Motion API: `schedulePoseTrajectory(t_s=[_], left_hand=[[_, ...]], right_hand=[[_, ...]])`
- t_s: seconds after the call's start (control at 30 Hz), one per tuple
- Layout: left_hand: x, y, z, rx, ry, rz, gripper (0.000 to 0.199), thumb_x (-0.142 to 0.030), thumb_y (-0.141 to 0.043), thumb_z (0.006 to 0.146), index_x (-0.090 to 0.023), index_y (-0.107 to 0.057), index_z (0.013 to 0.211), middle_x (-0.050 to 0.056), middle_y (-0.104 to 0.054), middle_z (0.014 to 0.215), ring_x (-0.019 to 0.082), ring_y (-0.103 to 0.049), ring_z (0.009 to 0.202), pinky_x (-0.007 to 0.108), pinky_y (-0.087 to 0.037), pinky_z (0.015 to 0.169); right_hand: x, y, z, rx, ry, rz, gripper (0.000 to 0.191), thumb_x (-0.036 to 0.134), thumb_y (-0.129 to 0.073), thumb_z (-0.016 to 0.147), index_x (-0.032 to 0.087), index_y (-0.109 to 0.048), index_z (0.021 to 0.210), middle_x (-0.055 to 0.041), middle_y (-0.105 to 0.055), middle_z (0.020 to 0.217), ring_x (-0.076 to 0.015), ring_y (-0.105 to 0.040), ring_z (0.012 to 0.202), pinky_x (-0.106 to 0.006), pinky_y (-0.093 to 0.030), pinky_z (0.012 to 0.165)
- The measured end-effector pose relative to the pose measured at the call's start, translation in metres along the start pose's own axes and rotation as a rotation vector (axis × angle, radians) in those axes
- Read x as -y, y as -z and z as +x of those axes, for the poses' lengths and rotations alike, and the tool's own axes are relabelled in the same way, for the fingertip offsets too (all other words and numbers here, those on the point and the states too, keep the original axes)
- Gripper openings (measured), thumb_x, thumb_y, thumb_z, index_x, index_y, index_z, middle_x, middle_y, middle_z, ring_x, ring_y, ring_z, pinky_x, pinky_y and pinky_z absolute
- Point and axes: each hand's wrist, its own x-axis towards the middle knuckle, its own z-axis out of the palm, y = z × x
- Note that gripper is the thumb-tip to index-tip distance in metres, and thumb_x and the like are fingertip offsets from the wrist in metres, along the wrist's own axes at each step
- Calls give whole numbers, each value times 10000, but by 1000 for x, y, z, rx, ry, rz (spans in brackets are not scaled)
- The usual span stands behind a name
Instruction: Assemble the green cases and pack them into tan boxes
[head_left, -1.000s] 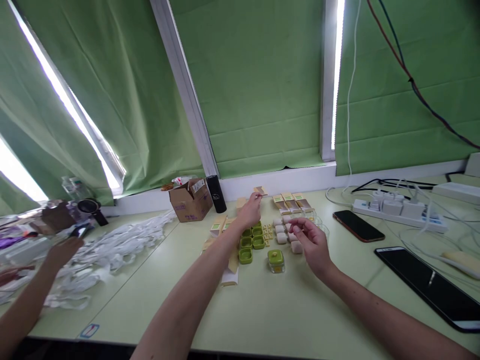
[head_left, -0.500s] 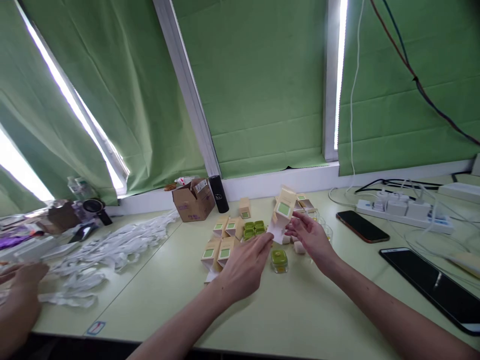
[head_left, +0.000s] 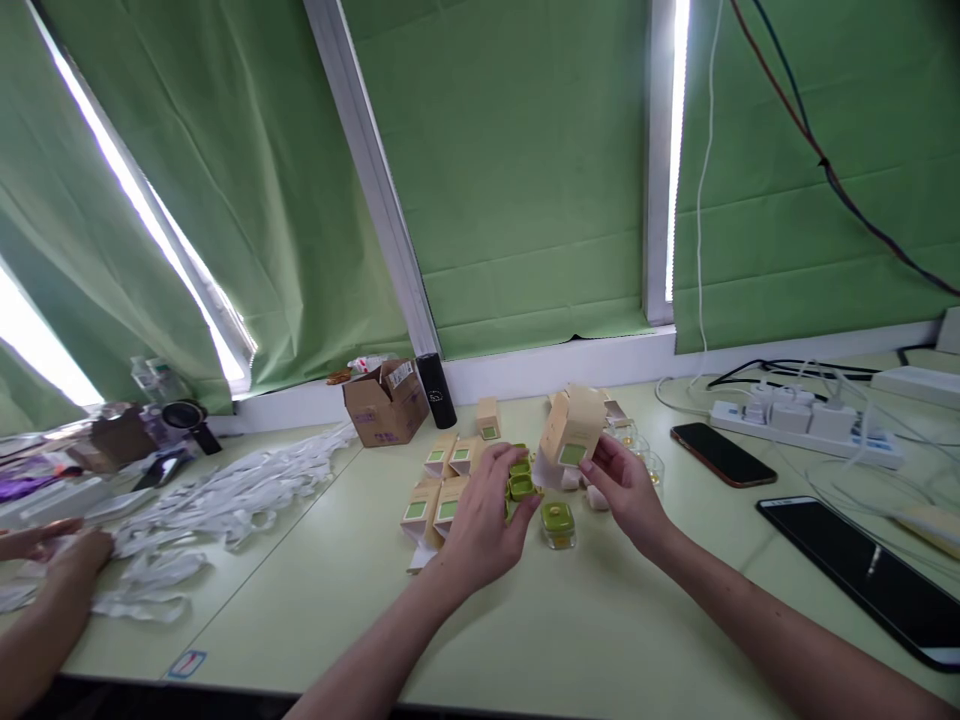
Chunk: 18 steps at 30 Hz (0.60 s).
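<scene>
My right hand [head_left: 628, 492] pinches a small cream carton [head_left: 574, 428] with a green square on it, held tilted above the table. Fingers curved and thumb apart, my left hand [head_left: 486, 515] is over a cluster of green square lids [head_left: 523, 487]; whether it touches one is unclear. Just right of its thumb stands a small clear jar with a green lid [head_left: 557, 524]. Several matching cartons [head_left: 418, 508] stand left of that hand, partly covered by it. Behind my right hand are clear round-looking jars [head_left: 654, 468] and small whitish pieces [head_left: 596, 498].
A brown cardboard box [head_left: 386, 402] and black cylinder [head_left: 436, 390] stand at the back. Two phones [head_left: 724, 454] and a white power strip [head_left: 806, 430] with cables lie right. White strips [head_left: 232, 490] spread left, near another person's hands [head_left: 79, 550].
My left hand has left the carton and moved over the green lids, its fingers opening. The carton in my right hand has turned and dropped slightly. The other person's hands shifted right.
</scene>
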Motion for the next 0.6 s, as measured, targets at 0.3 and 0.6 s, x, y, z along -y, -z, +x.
schedulePoseTrajectory(t_s=[0.3,0.6], left_hand=[[15,-23,23,-122,-92,-136,560,-64,-639,875,-254,-504,1384,132,-539,1382,294,-543,1330,500,-515,1096],[20,-29,9,-446,-389,205,339,-99,-635,915,-234,-529,1207,151,-542,1294,288,-575,1226,464,-576,950]], right_hand=[[7,5,-12,119,555,-589,498,189,-544,1006,273,-462,1491,-154,-590,1460,-314,-559,1394,-555,-501,1146],[5,3,-14,93,950,-779,452,14,-525,938,264,-563,1313,-156,-553,1313,-325,-584,1326,-560,-600,996]])
